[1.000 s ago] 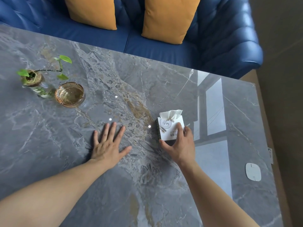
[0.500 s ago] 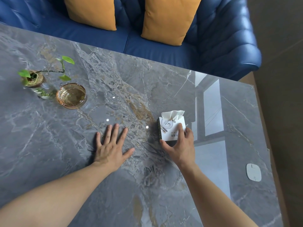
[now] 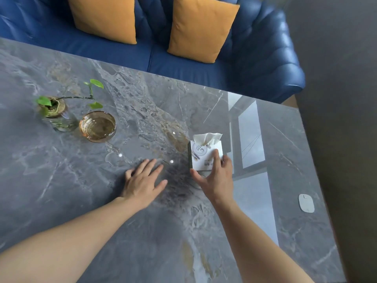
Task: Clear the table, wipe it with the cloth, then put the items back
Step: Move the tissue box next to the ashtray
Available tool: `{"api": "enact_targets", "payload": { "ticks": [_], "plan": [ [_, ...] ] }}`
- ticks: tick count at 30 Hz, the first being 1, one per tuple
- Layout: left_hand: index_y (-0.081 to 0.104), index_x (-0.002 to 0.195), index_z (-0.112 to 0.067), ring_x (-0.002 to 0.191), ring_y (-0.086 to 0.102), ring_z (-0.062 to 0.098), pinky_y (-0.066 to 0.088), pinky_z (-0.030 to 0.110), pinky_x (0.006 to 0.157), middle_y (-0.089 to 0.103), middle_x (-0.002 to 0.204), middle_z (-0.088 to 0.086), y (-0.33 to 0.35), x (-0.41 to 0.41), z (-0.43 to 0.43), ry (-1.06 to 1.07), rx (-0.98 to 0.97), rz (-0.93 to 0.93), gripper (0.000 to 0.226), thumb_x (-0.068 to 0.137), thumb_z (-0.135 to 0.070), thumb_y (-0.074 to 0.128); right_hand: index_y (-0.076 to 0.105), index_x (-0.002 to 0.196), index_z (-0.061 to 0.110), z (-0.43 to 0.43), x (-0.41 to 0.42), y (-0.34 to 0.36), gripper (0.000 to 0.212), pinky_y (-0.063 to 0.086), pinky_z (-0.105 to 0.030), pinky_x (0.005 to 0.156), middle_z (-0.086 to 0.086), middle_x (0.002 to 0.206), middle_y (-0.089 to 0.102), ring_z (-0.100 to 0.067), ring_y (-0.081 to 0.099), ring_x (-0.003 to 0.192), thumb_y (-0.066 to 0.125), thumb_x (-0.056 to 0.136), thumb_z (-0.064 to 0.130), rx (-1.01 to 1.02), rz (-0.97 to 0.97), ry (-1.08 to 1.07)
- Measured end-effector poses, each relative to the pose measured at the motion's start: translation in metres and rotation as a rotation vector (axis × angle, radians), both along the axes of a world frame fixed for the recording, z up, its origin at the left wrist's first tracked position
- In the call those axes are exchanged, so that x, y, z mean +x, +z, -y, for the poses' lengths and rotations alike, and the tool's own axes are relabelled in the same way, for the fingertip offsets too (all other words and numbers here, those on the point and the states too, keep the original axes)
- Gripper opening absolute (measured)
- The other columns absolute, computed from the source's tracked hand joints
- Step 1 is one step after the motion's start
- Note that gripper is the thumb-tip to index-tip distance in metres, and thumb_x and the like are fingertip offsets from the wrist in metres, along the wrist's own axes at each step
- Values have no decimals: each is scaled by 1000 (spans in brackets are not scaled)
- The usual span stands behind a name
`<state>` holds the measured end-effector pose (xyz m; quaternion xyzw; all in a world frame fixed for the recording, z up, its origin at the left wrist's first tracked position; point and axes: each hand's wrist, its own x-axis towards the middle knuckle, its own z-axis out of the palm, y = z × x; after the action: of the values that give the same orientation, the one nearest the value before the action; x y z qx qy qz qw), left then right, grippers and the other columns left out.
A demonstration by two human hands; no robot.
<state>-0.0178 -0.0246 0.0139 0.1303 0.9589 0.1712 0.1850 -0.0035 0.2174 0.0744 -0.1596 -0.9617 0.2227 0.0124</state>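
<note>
A white tissue box [image 3: 201, 154] with a tissue sticking out of its top stands on the grey marble table [image 3: 142, 111], right of centre. My right hand [image 3: 216, 178] grips the box from the near side, thumb on its left edge and fingers over its front. Flat on the table to the left of the box lies my left hand [image 3: 142, 180], fingers spread, holding nothing. At the left stand an amber glass ashtray [image 3: 98, 126] and a small green plant in a glass vase [image 3: 59, 113]. No cloth is in view.
A small white flat device [image 3: 306, 202] lies near the table's right edge. Beyond the far edge is a blue sofa [image 3: 244, 58] with two orange cushions [image 3: 202, 27]. Grey floor runs along the right side.
The view has shifted slightly. Both hands stay in nearly the same places, the right one still on the tissue box.
</note>
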Motion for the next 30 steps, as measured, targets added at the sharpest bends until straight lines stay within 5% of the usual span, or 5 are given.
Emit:
{"api": "enact_targets", "payload": {
  "ticks": [8,16,24,30],
  "plan": [
    [52,142,-14,139,45,21,34,43,110,50,150,5,6,-13,84,-62,184,-168,70,93,-60,31,39,139,30,71,-12,10,88,53,-34,75,-2,125,41,-22,44,113,74,67,68,2,-30,-13],
    [42,147,-8,145,35,33,31,54,111,35,158,17,-9,-15,166,72,-34,-240,79,90,-62,34,37,140,29,144,-36,-2,91,55,-38,76,-6,130,40,-26,44,118,73,68,71,5,-28,-34],
    [23,158,-16,155,11,25,9,55,120,16,168,9,-29,-23,218,134,-142,-227,90,89,-73,25,35,143,26,196,-65,-21,95,54,-44,87,-12,130,40,-32,43,121,73,68,71,-42,-15,-93],
    [11,161,-20,156,2,22,7,58,122,6,169,5,-36,-26,221,117,-167,-239,90,90,-76,23,34,143,27,217,-83,-33,97,57,-48,83,-10,131,40,-31,44,122,69,66,75,-41,15,-115]
  ]
}}
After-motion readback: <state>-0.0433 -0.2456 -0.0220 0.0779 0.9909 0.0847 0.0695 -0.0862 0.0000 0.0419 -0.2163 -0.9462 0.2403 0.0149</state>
